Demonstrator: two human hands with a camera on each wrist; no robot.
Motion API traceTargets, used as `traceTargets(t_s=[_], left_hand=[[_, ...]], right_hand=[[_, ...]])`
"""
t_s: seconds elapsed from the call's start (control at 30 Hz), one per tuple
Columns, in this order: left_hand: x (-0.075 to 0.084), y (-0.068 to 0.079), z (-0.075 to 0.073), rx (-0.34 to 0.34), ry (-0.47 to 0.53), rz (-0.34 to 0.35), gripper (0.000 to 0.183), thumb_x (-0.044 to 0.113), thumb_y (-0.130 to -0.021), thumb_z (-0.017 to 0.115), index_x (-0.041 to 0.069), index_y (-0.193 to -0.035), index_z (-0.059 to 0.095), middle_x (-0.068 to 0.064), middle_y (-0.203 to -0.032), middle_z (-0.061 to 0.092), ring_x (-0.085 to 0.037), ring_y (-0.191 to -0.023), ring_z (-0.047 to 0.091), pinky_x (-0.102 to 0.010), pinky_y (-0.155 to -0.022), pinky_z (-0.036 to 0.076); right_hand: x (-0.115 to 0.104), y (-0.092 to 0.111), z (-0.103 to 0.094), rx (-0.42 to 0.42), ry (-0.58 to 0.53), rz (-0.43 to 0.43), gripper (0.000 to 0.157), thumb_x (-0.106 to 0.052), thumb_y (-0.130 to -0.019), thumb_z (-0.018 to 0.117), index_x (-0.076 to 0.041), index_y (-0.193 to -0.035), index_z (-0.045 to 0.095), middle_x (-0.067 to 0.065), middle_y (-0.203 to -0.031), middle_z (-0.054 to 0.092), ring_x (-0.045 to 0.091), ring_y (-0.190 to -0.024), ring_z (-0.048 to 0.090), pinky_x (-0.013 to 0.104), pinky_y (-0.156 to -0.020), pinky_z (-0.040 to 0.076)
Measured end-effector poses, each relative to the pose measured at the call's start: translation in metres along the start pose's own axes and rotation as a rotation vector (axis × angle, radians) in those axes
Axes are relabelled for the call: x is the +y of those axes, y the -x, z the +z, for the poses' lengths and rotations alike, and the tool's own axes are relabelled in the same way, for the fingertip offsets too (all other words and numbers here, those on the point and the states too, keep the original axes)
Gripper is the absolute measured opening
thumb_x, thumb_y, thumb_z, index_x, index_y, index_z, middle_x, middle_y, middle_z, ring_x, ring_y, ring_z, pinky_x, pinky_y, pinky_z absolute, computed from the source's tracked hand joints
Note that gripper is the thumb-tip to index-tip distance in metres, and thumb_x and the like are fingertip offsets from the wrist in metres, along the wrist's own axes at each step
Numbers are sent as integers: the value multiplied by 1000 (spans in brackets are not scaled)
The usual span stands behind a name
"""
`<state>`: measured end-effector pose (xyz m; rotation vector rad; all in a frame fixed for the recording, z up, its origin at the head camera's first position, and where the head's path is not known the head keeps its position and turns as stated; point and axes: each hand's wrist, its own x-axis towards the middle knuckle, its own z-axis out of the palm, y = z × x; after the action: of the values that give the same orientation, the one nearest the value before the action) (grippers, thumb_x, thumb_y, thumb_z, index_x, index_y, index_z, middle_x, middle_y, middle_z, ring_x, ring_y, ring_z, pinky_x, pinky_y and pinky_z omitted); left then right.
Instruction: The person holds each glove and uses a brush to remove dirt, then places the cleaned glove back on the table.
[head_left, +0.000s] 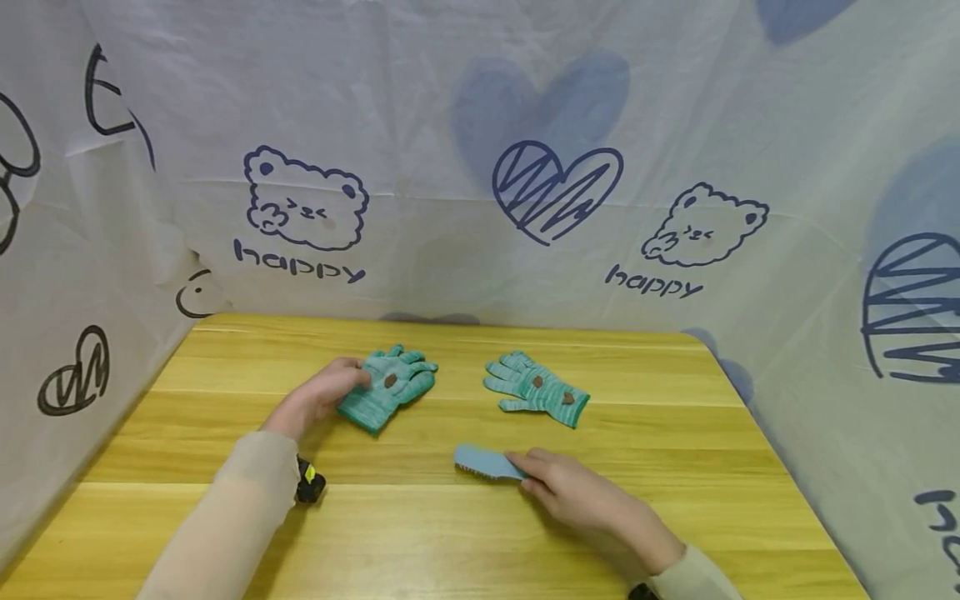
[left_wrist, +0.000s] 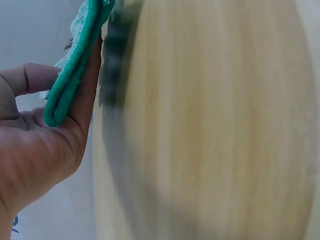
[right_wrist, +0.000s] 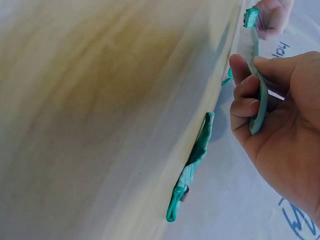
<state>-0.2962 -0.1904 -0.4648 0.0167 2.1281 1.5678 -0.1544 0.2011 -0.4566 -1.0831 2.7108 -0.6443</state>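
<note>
My left hand (head_left: 327, 395) holds a green knit glove (head_left: 378, 404) by its left side, thumb on top and fingers underneath. A brown spot marks the back of this glove. In the left wrist view the folded green cuff (left_wrist: 62, 102) lies between thumb and palm, lifted over the table. My right hand (head_left: 581, 496) grips a light blue brush (head_left: 483, 461) by its handle, bristles facing down. In the right wrist view the fingers wrap round the brush handle (right_wrist: 258, 115). A second green glove (head_left: 551, 402), with two brown spots, lies flat beyond the brush, fingers pointing left.
The yellow wood-grain table (head_left: 420, 533) ends at a back edge against a white cloth (head_left: 420, 108) printed with hearts and bears. More cloth hangs along the left and right sides. A black band with a yellow mark (head_left: 309, 482) sits at the left wrist.
</note>
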Motion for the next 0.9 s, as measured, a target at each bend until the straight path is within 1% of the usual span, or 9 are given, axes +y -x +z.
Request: traceTargets(t_s=[0.1, 0.27, 0.4, 0.47, 0.57, 0.63, 0.73, 0.8, 0.9], left_hand=[[1, 2, 0, 3, 13, 17, 75, 8, -95, 47, -17, -158, 13, -33, -163, 20, -37, -135, 35, -44, -109, 36], [3, 5, 3, 21, 35, 62, 74, 9, -95, 47, -13, -159, 18, -30, -157, 31, -32, -117, 47, -34, -90, 45], [8, 10, 6, 23, 63, 87, 79, 10, -96, 47, -8, -163, 8, -29, -165, 22, -31, -122, 45, -32, -92, 43], [11, 13, 8, 31, 79, 102, 79, 10, -97, 47, -7, -163, 7, -29, -164, 24, -28, -118, 47, -30, -90, 44], [15, 19, 13, 37, 128, 149, 76, 7, -98, 46, -8, -163, 11, -28, -146, 44, -22, -98, 57, -28, -80, 51], [18, 23, 17, 48, 149, 184, 72, 6, -98, 45, -8, -162, 16, -22, -129, 56, -16, -87, 60, -26, -75, 53], [23, 28, 25, 60, 181, 231, 67, 4, -98, 45, -10, -160, 23, -12, -108, 64, -12, -79, 63, -26, -70, 55], [26, 31, 30, 68, 199, 253, 64, 3, -99, 45, -11, -158, 26, -9, -105, 65, -11, -77, 64, -26, -69, 55], [29, 34, 38, 72, 238, 279, 62, 1, -99, 44, -12, -157, 27, -10, -108, 66, -11, -78, 66, -26, -70, 57]], right_hand=[[2, 0, -2, 39, -26, 11, 46, -9, -107, 56, 3, -151, 50, 6, -113, 67, 12, -99, 60, 33, -86, 55], [5, 0, -6, 125, -95, 53, 48, -9, -108, 53, 3, -154, 45, 0, -107, 62, 9, -91, 53, 32, -80, 50], [5, -1, -9, 240, -123, 46, 49, -7, -108, 54, 3, -155, 44, 0, -107, 62, 8, -87, 53, 31, -77, 50], [4, -3, -10, 301, -136, 39, 50, -5, -107, 55, 3, -155, 44, 1, -108, 64, 7, -86, 54, 30, -75, 51], [1, -7, -11, 381, -150, 40, 50, -4, -106, 55, 1, -155, 45, 2, -111, 67, 6, -81, 51, 26, -71, 49], [-1, -10, -13, 429, -160, 39, 49, -4, -106, 55, 0, -155, 45, 1, -108, 66, 5, -76, 48, 25, -67, 47], [-3, -15, -16, 491, -163, 29, 49, -6, -107, 55, 0, -155, 46, 1, -104, 64, 5, -72, 44, 25, -64, 43], [-5, -19, -18, 526, -163, 17, 49, -6, -107, 55, -1, -155, 45, 2, -103, 64, 5, -71, 44, 26, -65, 43], [-7, -25, -21, 569, -145, -11, 49, -5, -107, 54, 0, -155, 45, 4, -104, 66, 7, -73, 47, 29, -69, 44]])
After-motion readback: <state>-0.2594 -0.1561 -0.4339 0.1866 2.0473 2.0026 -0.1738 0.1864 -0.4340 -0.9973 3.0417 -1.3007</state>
